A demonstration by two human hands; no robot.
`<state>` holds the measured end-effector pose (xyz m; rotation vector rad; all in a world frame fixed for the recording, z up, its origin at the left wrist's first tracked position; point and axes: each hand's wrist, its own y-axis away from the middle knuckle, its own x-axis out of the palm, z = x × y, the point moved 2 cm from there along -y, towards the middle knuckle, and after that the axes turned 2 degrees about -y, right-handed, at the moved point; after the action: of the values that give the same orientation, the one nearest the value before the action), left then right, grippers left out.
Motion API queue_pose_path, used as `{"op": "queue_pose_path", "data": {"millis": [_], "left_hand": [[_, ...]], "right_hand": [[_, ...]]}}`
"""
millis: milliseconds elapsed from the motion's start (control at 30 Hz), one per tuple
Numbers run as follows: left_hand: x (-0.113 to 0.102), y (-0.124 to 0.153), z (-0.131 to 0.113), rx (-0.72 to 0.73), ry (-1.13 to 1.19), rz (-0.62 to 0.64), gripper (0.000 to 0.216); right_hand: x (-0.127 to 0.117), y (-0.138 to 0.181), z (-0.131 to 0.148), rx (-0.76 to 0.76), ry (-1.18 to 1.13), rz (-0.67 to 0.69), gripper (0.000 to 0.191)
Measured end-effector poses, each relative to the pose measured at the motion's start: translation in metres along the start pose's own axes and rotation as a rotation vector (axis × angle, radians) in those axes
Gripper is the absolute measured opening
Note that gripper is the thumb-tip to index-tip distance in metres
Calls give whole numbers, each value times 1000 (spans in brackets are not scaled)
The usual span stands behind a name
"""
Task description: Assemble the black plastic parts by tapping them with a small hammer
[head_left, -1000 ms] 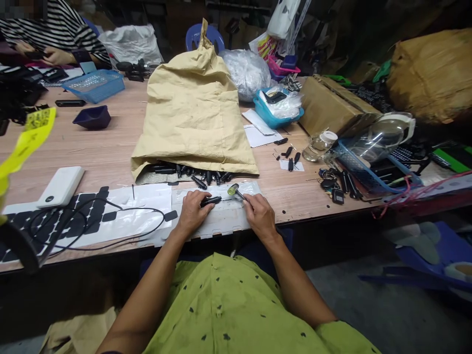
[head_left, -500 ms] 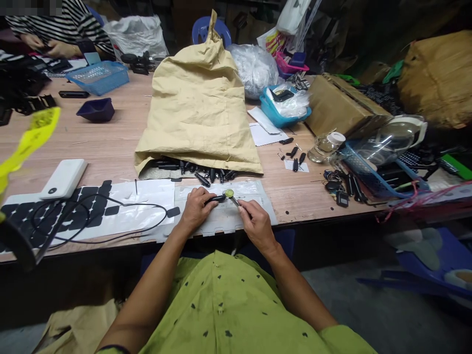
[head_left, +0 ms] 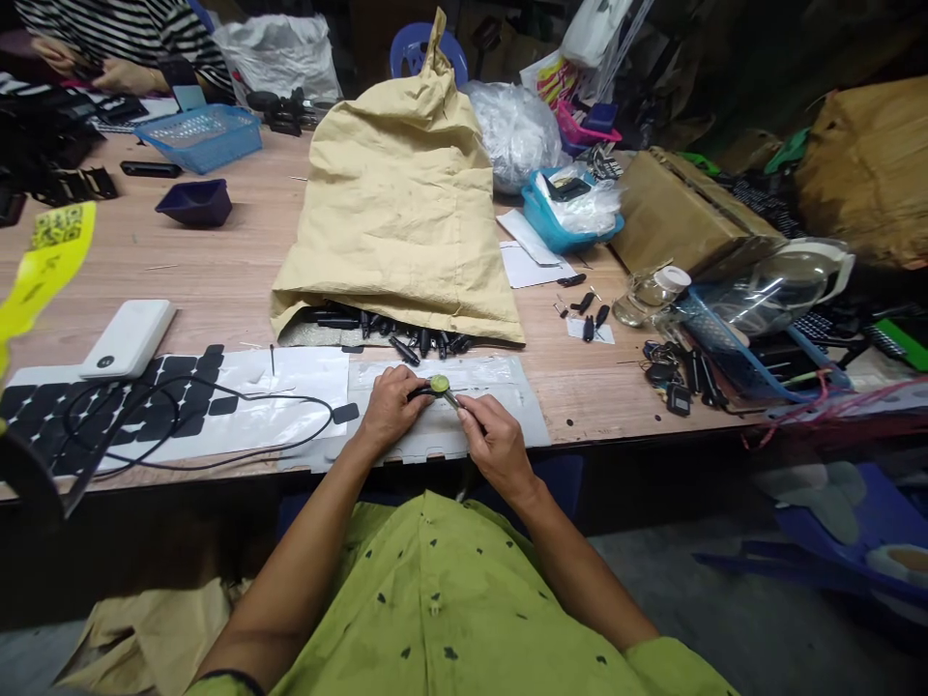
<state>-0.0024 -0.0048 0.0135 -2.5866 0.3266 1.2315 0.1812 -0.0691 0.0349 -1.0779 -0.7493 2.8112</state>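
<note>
My left hand (head_left: 391,404) is closed around a slim black piece (head_left: 419,391), which points right over a grey-white sheet (head_left: 518,401). In my right hand (head_left: 499,443) is a thin rod-like tool with a round yellow-green head (head_left: 439,384); its handle is mostly hidden by my fingers. The round head overlaps the right end of the black piece, though I cannot tell whether they touch. Just beyond my hands, several small black parts (head_left: 404,350) lie at the mouth of a beige cloth bag (head_left: 406,213).
To the left lie a white power bank (head_left: 129,338), a looped black cable (head_left: 253,394) and a sheet with black squares (head_left: 185,377). On the right are a glass jar (head_left: 645,295), a blue basket (head_left: 714,324) and a cardboard box (head_left: 685,203). Another person's hands (head_left: 120,75) work at the far left.
The round tool head has moved left along the black piece and now overlaps its end. My right hand has come slightly left with it. The view has shifted a little.
</note>
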Motion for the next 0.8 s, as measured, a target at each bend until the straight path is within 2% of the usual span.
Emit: {"op": "queue_pose_path", "data": {"millis": [100, 233, 367, 533, 700, 800], "left_hand": [[0, 0, -1, 0, 8, 2, 15], [0, 1, -2, -11, 26, -8, 18], [0, 2, -3, -17, 18, -16, 19], [-2, 4, -4, -22, 9, -12, 18], [-7, 6, -6, -9, 1, 29, 18], [-12, 14, -11, 83, 8, 108, 17]], "right_hand": [[5, 2, -3, -4, 21, 29, 28], [-2, 1, -14, 25, 79, -45, 28], [-15, -3, -30, 50, 300, -133, 27], [-15, -1, -47, 50, 533, -114, 24], [-8, 2, -44, 44, 622, -127, 24], [-6, 2, -41, 47, 629, -112, 24]]}}
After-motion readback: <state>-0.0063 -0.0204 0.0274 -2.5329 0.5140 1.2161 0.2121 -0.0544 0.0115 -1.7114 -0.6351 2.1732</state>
